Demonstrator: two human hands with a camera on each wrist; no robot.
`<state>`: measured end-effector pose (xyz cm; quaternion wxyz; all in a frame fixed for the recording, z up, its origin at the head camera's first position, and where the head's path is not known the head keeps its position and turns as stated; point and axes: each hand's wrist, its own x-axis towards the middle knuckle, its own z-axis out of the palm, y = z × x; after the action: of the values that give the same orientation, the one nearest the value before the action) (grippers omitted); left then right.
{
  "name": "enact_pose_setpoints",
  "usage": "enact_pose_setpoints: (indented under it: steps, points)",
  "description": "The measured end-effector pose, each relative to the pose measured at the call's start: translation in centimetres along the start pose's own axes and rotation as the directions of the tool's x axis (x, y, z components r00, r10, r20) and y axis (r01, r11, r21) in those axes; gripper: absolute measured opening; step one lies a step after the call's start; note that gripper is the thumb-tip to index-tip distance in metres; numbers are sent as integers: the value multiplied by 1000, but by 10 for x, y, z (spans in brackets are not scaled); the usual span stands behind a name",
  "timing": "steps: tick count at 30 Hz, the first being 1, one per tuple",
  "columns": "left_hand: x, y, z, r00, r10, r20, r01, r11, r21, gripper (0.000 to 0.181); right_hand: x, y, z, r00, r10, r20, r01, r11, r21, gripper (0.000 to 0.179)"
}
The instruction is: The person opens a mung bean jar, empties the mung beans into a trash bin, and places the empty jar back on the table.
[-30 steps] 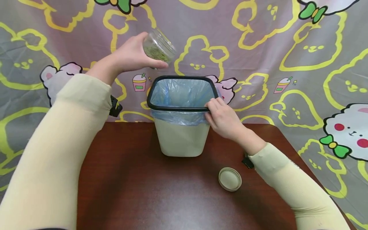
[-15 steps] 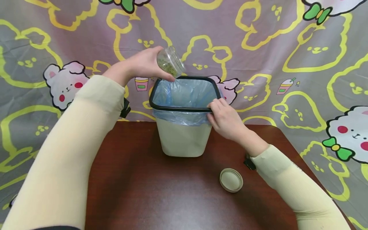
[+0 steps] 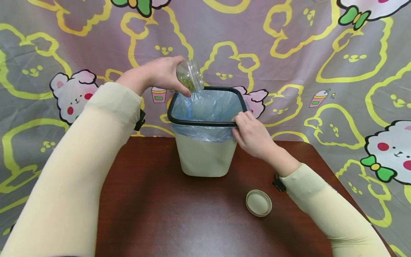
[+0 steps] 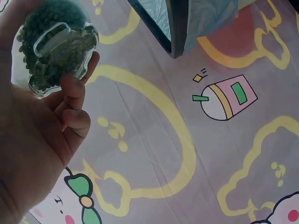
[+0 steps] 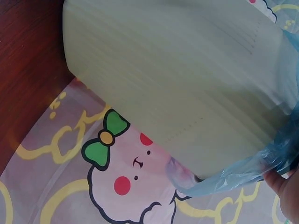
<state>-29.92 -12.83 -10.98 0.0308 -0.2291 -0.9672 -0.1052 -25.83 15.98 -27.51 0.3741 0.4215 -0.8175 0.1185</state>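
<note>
My left hand [image 3: 165,75] grips a clear glass jar [image 3: 189,75] round its base. The jar is tipped well over, its mouth facing right above the far left side of the bin's rim. Small green granules [image 4: 56,46] show inside it in the left wrist view. A pale trash bin [image 3: 205,153] with a black rim and a blue plastic liner [image 3: 208,103] stands upright at the back of the table. With curled fingers my right hand [image 3: 253,134] holds the rim at its front right corner. In the right wrist view only part of that hand shows, beside the liner.
The jar's round lid [image 3: 258,203] lies on the dark brown table [image 3: 179,217], right of the bin. Behind everything hangs a patterned cloth [image 3: 237,21] with yellow outlines and cartoon animals. A small black device [image 3: 279,182] sits at the right wrist.
My left hand has brought the jar right and down, from above and left of the bin to over its rim, and tipped it further. The right hand keeps its hold on the rim.
</note>
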Motion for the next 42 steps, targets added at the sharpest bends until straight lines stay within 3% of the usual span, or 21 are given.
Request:
enact_pose_setpoints:
  steps: [6, 42]
  points:
    - [0, 0, -1, 1000, -3, 2, 3, 999, 51, 100, -1, 0, -1, 1000, 2, -2, -2, 1000, -2, 9]
    - [3, 0, -10, 999, -1, 47, -4, 994, 112, 106, 0, -2, -4, 999, 25, 30, -25, 1000, 1, 10]
